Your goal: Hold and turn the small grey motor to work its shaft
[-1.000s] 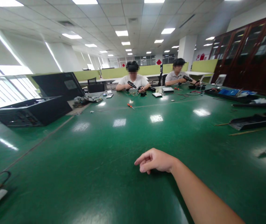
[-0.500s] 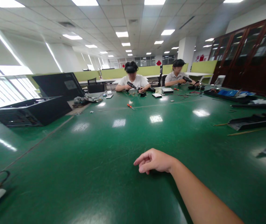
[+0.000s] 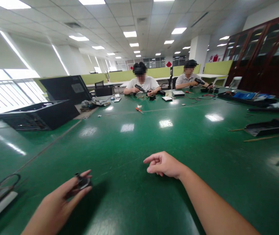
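Observation:
At the lower left, my left hand (image 3: 58,200) holds a small dark part (image 3: 83,182) between thumb and fingers, above the green tabletop (image 3: 119,156). This part has a short round stub at its top and a flat, shiny face; its exact kind cannot be made out. My right hand (image 3: 165,164) is right of centre, low over the table or resting on it. Its index finger points left, the other fingers curl loosely, and the thumb stands apart, with nothing visible in it.
An orange-handled screwdriver (image 3: 138,110) lies mid-table. A black computer case (image 3: 41,114) stands at left, a grey-white object (image 3: 1,209) nearer. Dark trays (image 3: 264,127) lie at right. Across the table, two people (image 3: 141,83) hold power drills.
My left hand has come into view at the lower left with the small dark part. The right hand stays about where it was, its index finger straighter. The view has shifted slightly left.

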{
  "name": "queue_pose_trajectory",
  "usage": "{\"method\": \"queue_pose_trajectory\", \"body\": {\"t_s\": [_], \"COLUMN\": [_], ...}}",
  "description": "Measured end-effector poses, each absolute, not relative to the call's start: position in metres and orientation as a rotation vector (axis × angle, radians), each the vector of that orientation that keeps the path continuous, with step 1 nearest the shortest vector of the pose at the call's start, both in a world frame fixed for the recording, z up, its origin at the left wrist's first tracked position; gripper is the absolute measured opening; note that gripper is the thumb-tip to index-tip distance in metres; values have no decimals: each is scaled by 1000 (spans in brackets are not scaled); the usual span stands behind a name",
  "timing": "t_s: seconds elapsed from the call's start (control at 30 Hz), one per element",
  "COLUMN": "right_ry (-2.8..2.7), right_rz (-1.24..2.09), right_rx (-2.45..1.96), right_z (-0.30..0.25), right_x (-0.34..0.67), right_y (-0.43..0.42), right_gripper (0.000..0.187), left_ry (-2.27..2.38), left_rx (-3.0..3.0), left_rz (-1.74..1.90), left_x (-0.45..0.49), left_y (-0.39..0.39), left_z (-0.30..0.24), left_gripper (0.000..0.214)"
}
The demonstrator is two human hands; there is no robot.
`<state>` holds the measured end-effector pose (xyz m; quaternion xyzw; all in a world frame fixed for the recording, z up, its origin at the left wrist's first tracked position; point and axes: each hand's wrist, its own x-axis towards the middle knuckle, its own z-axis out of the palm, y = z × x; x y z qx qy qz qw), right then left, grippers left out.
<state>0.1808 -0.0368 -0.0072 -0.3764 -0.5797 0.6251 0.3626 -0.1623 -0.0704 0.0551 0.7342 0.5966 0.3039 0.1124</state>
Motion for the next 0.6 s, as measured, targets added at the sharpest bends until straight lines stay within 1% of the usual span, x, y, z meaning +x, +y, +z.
{"method": "queue_pose_trajectory", "body": {"t_s": [0.07,0.13,0.2,0.27,0.33,0.47,0.6], "right_ry": [-1468,-1492,-1570,-1665,-1742,-1797,-1836], "right_rz": [1516,1403,1257,1098,964,842,802], "right_rx": [-984,-1005,-1048,-1095,-1134,-1180,-1190], "right_z": [-9,-11,-13,-15,-16,-16,-16], "right_x": [180,180,182,183,182,177,175], "right_y": [-35,-34,-34,-35,-36,-36,-36], "right_gripper": [57,64,65,60,53,43,29], "left_ry": [1520,1332,1209,1154,1123,1037,1053], "left_rx": [2145,2129,2167,2215,2272,2326,2263], "left_rz": [759,779,769,802,848,826,837], "left_x": [-128,-87,-50,-28,-21,-30,-34], "left_y": [-54,-38,-24,-15,-11,-13,-15], "left_z": [53,49,42,33,22,6,1], "left_gripper": [52,53,41,34,32,26,34]}}
